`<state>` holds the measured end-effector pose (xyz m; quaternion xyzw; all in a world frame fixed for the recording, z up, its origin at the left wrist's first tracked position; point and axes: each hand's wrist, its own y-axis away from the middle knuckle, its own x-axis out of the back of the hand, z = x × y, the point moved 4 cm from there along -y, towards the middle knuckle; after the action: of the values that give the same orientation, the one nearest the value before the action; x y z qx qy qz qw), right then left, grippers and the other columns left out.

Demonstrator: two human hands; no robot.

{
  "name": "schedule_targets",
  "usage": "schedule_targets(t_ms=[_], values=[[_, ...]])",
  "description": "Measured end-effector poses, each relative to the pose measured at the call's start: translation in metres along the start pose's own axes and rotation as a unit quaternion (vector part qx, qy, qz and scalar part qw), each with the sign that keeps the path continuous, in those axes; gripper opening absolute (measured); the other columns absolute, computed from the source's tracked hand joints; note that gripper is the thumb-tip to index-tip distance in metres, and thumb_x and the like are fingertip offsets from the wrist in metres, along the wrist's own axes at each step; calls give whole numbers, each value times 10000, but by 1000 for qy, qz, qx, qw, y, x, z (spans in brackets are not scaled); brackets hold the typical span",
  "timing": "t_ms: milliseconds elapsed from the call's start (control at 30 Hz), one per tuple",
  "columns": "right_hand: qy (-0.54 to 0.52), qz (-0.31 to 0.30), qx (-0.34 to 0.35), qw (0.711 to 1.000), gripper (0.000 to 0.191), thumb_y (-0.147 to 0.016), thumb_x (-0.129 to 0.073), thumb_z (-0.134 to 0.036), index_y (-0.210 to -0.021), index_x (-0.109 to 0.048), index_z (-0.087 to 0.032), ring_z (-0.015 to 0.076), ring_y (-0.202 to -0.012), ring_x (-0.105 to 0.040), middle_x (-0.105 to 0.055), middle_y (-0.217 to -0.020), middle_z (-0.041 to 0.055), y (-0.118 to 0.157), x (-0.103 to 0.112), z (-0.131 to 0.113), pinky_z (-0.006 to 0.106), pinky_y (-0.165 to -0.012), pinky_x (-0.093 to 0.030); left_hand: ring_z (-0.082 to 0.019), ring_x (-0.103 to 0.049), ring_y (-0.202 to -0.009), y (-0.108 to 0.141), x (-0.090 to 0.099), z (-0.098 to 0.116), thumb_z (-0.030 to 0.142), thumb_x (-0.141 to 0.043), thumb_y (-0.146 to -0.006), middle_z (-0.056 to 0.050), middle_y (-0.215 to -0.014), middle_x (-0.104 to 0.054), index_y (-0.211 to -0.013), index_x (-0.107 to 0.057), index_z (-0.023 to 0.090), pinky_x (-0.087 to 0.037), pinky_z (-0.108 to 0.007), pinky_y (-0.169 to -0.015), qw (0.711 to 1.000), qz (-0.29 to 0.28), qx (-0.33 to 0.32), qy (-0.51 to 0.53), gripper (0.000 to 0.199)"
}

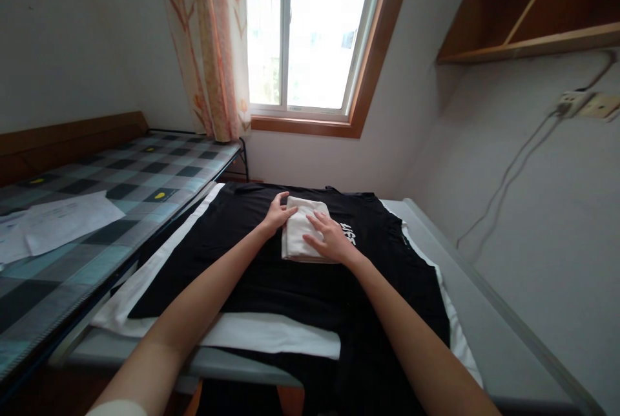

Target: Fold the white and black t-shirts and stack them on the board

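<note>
A folded white cloth (303, 228) lies on top of a spread-out black T-shirt (232, 274) with white lettering on its chest. My left hand (278, 213) grips the cloth's far left edge, thumb on top and fingers at the side. Flat on the right part of the cloth rests my right hand (330, 238), its fingers spread. Beneath the T-shirt lies a white garment (271, 333), showing along the left, near and right edges.
The garments cover most of a grey table (465, 293) by the right wall. To the left is a bed with a checked mattress (145, 174) and papers (72, 219). A curtain (213, 48) hangs by the window, and a wooden shelf (527, 41) is at upper right.
</note>
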<state>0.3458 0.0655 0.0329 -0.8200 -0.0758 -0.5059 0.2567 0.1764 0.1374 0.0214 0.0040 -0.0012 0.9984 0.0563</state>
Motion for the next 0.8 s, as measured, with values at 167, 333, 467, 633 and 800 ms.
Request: schedule_targets(t_ms=[167, 333, 467, 633, 800], values=[[105, -64, 7, 992, 750, -903, -407, -642, -1491, -391, -177, 350, -1437, -246, -333, -1550, 150, 8, -8, -15, 502, -1141, -226, -152, -647, -705, -7, 8, -14, 237, -758, -748, -41, -842, -679, -1330, -456, 151, -530, -265, -650, 998, 16, 8, -63, 662], [131, -71, 2, 989, 739, -923, -330, -649, -1499, -375, -188, 341, -1436, -252, -341, -1550, 130, 9, -9, -20, 494, -1144, -203, -197, -663, -892, -7, 15, -7, 222, -699, -760, -88, -1035, -676, -1245, -557, 159, -533, -324, -826, 965, 92, -95, -226, 509], [128, -30, -12, 991, 649, -963, -292, -577, -1502, -368, -225, 308, -1454, -218, -298, -1575, 91, 7, -10, -18, 474, -1151, -196, -209, -587, -1148, 3, 3, 15, 178, -533, -830, -71, -1245, -631, -1140, -649, 202, -432, -346, -1031, 911, 89, -241, -322, 332], [141, -27, -30, 989, 651, -990, -252, -508, -1512, -328, -126, 295, -1466, -188, -268, -1575, 148, 8, -19, -13, 475, -1160, -174, -206, -481, -1312, 12, -24, 12, 152, -372, -884, -86, -1341, -603, -1251, -614, 172, -300, -391, -1128, 878, -42, -252, -406, 441], [143, -49, -30, 988, 703, -972, -275, -555, -1499, -348, -95, 301, -1464, -190, -292, -1561, 169, 11, -23, -14, 491, -1167, -148, -208, -320, -1427, 12, -23, -11, 264, -325, -946, -44, -1494, -450, -1372, -512, 273, -149, -495, -1169, 836, -112, -189, -503, 465]])
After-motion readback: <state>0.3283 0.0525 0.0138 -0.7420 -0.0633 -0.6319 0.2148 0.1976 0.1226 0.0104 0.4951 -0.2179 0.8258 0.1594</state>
